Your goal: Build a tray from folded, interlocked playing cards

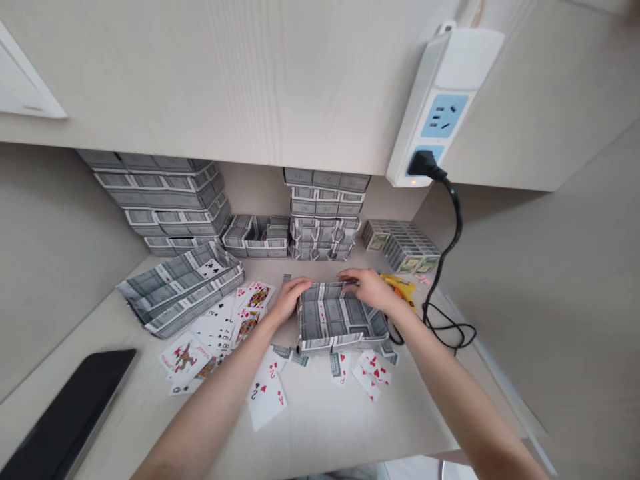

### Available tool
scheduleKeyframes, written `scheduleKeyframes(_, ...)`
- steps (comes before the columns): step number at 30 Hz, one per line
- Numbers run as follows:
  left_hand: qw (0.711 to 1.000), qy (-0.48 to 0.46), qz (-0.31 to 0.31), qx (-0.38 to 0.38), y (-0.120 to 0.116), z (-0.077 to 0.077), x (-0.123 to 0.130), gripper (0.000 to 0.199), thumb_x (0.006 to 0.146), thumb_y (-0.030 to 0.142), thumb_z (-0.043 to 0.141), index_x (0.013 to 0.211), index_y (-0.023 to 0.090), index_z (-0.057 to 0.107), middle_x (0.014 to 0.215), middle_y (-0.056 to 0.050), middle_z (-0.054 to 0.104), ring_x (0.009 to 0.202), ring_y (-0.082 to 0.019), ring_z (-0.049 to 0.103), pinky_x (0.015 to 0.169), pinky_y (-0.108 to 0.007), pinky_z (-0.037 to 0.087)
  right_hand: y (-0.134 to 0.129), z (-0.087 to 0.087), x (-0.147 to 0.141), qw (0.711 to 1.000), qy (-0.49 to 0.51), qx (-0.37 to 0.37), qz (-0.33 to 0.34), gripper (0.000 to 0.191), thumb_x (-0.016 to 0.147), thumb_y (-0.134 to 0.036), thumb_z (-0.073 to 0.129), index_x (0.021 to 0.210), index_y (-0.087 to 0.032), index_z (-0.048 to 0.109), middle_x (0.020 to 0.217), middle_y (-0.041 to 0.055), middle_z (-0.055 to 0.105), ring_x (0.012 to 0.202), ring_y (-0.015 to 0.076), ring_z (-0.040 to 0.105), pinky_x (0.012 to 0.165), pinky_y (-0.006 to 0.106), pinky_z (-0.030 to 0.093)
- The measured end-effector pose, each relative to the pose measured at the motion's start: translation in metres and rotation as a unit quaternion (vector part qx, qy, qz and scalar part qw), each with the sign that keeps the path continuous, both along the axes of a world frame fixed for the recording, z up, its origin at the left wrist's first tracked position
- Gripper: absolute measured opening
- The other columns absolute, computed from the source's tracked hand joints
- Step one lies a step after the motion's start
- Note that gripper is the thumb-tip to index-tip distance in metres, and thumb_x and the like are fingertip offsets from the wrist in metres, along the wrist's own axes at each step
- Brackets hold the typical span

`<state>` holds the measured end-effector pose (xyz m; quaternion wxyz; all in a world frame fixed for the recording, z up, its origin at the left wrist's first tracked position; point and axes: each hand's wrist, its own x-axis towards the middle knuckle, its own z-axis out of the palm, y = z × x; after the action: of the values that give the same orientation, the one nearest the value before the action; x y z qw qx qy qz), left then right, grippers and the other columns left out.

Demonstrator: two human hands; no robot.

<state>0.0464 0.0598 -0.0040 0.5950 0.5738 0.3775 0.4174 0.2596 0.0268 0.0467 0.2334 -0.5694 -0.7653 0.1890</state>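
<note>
An open box folded from playing cards (325, 320), with grey patterned card backs showing, rests on the desk in front of me. My left hand (289, 300) grips its back left corner, fingers over the rim. At the back wall, toward the right, my right hand (369, 288) pinches the top edge; a small dark piece shows by its fingertips, too small to make out. Loose playing cards (267, 400) lie in front of and left of the box. Behind my right forearm is a yellow glue gun (403, 288), partly hidden.
Stacked card boxes (170, 200) stand at the back left, with another stack (327, 213) at the back middle. A long card tray (185, 290) lies left. A black cord (457, 233) hangs from the power strip (443, 107) onto the desk. A dark phone-like slab (70, 413) lies front left.
</note>
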Motion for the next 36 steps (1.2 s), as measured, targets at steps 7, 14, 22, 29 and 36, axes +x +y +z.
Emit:
scheduleKeyframes(7,1.000,-0.010,-0.017,0.007,0.000,0.001,0.001,0.031,0.070,0.036,0.053,0.081,0.012,0.069,0.088,-0.007,0.069,0.091,-0.022,0.058,0.082,-0.031,0.040,-0.002,-0.007,0.005,0.999,-0.038,0.000,-0.034,0.019,0.071,-0.017,0.058,0.087,-0.021,0.069,0.085,0.0030,0.070,0.079,0.0172,0.062,0.073,0.025,0.043)
scheduleKeyframes(14,0.999,0.015,-0.038,0.029,0.006,0.006,-0.006,0.029,0.070,0.034,0.050,0.080,0.014,0.069,0.091,-0.006,0.069,0.094,-0.023,0.057,0.086,-0.032,0.039,0.001,-0.023,0.003,0.998,0.014,-0.038,-0.046,0.013,0.068,-0.024,0.062,0.076,-0.017,0.069,0.073,0.0033,0.069,0.069,0.0155,0.060,0.066,0.022,0.042)
scheduleKeyframes(22,0.997,0.056,-0.021,0.057,0.009,0.008,-0.018,0.028,0.071,0.030,0.048,0.082,0.015,0.069,0.092,-0.004,0.069,0.089,-0.020,0.059,0.084,-0.030,0.041,0.007,-0.031,-0.003,0.984,0.148,-0.096,-0.037,0.022,0.058,-0.034,0.065,0.063,-0.012,0.066,0.048,-0.0052,0.046,0.046,0.0078,0.039,0.044,0.018,0.030)
scheduleKeyframes(29,0.985,0.132,-0.075,0.077,0.013,0.025,-0.029,0.022,0.069,0.027,0.053,0.078,0.018,0.070,0.084,-0.004,0.070,0.084,-0.020,0.061,0.081,-0.030,0.043,0.006,-0.029,-0.008,0.977,0.182,-0.111,-0.022,0.021,0.056,-0.033,0.066,0.059,-0.012,0.061,0.050,-0.0059,0.040,0.048,0.0071,0.036,0.044,0.018,0.028)
scheduleKeyframes(36,0.914,0.296,-0.105,0.256,-0.003,0.060,0.002,0.022,0.074,0.033,0.054,0.087,0.024,0.069,0.089,-0.002,0.069,0.082,-0.019,0.060,0.077,-0.027,0.042,0.005,-0.031,-0.014,0.976,0.193,-0.105,0.006,0.019,0.058,-0.032,0.064,0.060,-0.013,0.061,0.051,-0.0062,0.041,0.050,0.0072,0.036,0.046,0.018,0.029)
